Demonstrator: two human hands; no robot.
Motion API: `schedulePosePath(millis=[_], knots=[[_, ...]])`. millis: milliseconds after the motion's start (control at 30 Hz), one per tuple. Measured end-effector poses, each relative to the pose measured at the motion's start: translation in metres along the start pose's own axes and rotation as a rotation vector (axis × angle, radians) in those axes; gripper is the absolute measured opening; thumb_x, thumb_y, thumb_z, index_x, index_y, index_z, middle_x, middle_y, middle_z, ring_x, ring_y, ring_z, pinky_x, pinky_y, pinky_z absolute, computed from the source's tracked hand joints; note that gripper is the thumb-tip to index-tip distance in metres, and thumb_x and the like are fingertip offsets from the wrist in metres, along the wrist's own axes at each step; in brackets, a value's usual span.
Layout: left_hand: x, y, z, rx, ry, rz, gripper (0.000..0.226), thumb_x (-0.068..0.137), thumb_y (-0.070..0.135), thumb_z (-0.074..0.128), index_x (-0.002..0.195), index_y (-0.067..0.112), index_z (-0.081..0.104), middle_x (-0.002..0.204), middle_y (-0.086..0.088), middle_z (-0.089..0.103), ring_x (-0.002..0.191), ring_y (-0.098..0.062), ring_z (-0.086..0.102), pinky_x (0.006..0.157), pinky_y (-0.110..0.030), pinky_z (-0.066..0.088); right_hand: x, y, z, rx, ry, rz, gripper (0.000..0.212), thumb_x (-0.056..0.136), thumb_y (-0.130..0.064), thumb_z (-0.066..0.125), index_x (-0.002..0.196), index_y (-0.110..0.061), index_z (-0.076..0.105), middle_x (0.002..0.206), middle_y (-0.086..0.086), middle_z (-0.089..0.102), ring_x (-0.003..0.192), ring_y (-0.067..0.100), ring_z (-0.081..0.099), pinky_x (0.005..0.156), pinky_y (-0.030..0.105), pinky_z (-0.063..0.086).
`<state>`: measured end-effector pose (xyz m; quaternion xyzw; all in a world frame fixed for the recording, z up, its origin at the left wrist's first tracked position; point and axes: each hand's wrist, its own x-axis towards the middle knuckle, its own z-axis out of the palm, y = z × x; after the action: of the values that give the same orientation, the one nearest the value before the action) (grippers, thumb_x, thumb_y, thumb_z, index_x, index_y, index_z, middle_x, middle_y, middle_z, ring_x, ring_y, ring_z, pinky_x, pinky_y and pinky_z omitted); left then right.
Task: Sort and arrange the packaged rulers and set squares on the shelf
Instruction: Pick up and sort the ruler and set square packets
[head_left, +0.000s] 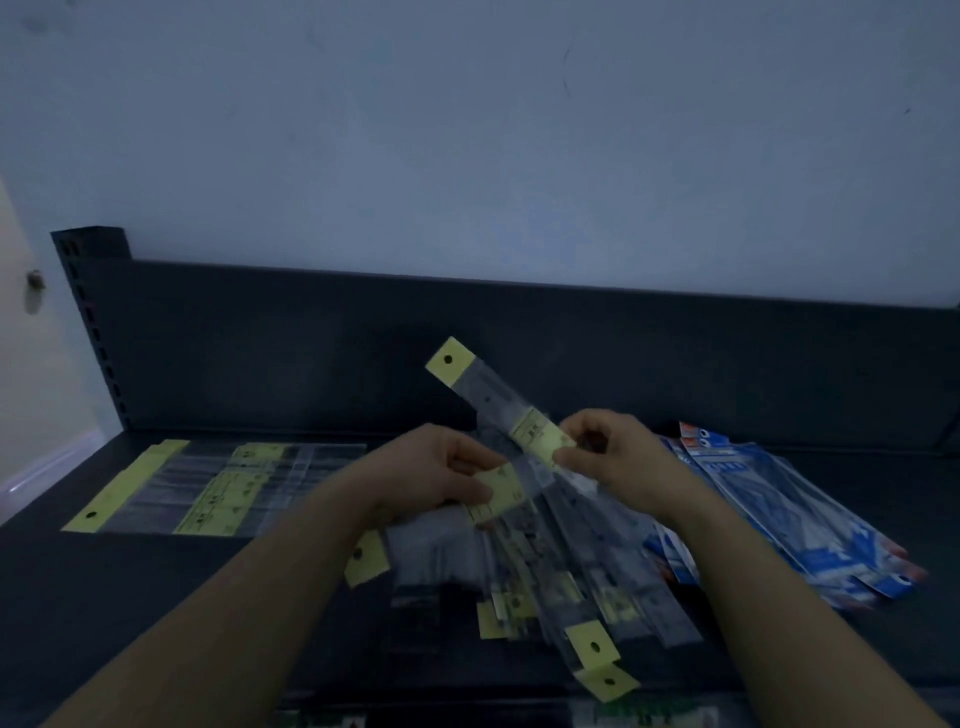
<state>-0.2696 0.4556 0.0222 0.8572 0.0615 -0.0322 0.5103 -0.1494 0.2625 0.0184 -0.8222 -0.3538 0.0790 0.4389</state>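
My right hand (618, 457) pinches one packaged ruler (493, 405) at its yellow label, long axis slanting up-left above the shelf (62, 597). My left hand (431, 473) grips the fanned ruler bundle (545, 561). The laid-out ruler row (218, 486) lies leftward, nearer the left hand.

- Pale bluish wall (467, 130) fills the upper half of the frame, dimly lit.
- Dark metal shelf (78, 582) spans the middle, with a perforated upright (88, 312) at upper left.
- Cream surface (31, 395) at the far left edge.
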Motion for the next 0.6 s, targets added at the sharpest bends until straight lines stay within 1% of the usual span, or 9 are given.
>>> schedulePosePath(millis=[67,100,167,233,267,333,400,500,600], knots=[[-0.001,0.001,-0.008,0.117,0.104,0.019,0.027,0.084,0.008,0.071,0.11,0.016,0.071,0.093,0.006,0.073,0.083,-0.001,0.068,0.074,-0.014,0.053,-0.004,0.003,-0.002,0.042,0.005,0.055,0.004,0.086,-0.012,0.068,0.089,-0.011,0.067,0.076,0.0,0.061,0.063,0.009,0.053,0.061,0.027,0.044],[-0.001,-0.001,-0.012,0.142,0.197,0.048,0.027,0.082,0.008,0.072,0.108,0.015,0.071,0.089,0.007,0.072,0.08,0.0,0.067,0.072,-0.014,0.053,-0.006,0.004,-0.004,0.087,0.044,0.088,0.004,0.085,-0.012,0.068,0.088,-0.01,0.068,0.073,0.001,0.061,0.058,0.009,0.05,0.057,0.026,0.042],[-0.005,-0.007,-0.016,0.152,0.501,0.143,0.027,0.08,0.009,0.074,0.106,0.017,0.069,0.088,0.009,0.071,0.082,0.0,0.065,0.077,-0.021,0.054,-0.008,0.007,-0.006,0.257,0.157,0.167,0.002,0.085,-0.007,0.068,0.086,-0.006,0.067,0.072,0.003,0.063,0.055,0.01,0.052,0.052,0.024,0.043],[-0.015,-0.012,-0.01,0.099,0.792,0.229,0.019,0.081,0.017,0.074,0.098,0.022,0.067,0.086,0.01,0.068,0.079,0.0,0.061,0.07,-0.016,0.049,-0.012,0.009,-0.004,0.451,0.266,0.237,0.002,0.085,-0.003,0.066,0.083,-0.004,0.065,0.078,0.01,0.067,0.063,0.017,0.06,0.057,0.028,0.051],[-0.02,-0.014,-0.002,0.074,0.833,0.231,0.011,0.082,0.021,0.073,0.092,0.021,0.067,0.083,0.01,0.066,0.074,0.0,0.06,0.064,-0.01,0.045,-0.013,0.01,-0.002,0.527,0.302,0.261,0.002,0.085,-0.004,0.066,0.085,-0.001,0.066,0.081,0.014,0.069,0.068,0.021,0.063,0.062,0.032,0.054],[-0.025,-0.021,0.023,-0.037,0.696,0.14,0.012,0.086,0.031,0.067,0.091,0.02,0.067,0.081,0.008,0.068,0.074,-0.001,0.062,0.063,-0.01,0.047,-0.02,0.009,0.007,0.646,0.304,0.293,0.012,0.086,-0.006,0.065,0.093,0.003,0.067,0.087,0.018,0.071,0.075,0.027,0.065,0.068,0.037,0.056],[-0.023,-0.023,0.048,-0.348,0.506,0.055,0.025,0.09,0.036,0.06,0.104,0.016,0.065,0.092,0.002,0.071,0.085,-0.011,0.068,0.077,-0.024,0.055,-0.029,0.004,0.021,0.711,0.228,0.295,0.01,0.087,-0.006,0.063,0.091,0.002,0.068,0.081,0.015,0.072,0.071,0.023,0.066,0.061,0.033,0.054],[-0.02,-0.019,0.063,-0.686,0.51,0.055,0.025,0.097,0.026,0.05,0.107,0.007,0.063,0.101,-0.009,0.072,0.093,-0.022,0.07,0.084,-0.036,0.056,-0.046,-0.002,0.045,0.681,0.086,0.306,0.013,0.087,-0.005,0.063,0.076,-0.003,0.067,0.071,0.012,0.069,0.062,0.019,0.064,0.056,0.029,0.053],[-0.025,-0.022,0.065,-0.707,0.525,0.01,0.025,0.101,0.02,0.043,0.099,0.009,0.065,0.097,-0.012,0.073,0.09,-0.026,0.07,0.082,-0.041,0.057,-0.058,0.0,0.061,0.615,0.093,0.271,0.016,0.085,-0.014,0.067,0.074,-0.003,0.069,0.076,0.017,0.068,0.069,0.024,0.062,0.067,0.038,0.053]])
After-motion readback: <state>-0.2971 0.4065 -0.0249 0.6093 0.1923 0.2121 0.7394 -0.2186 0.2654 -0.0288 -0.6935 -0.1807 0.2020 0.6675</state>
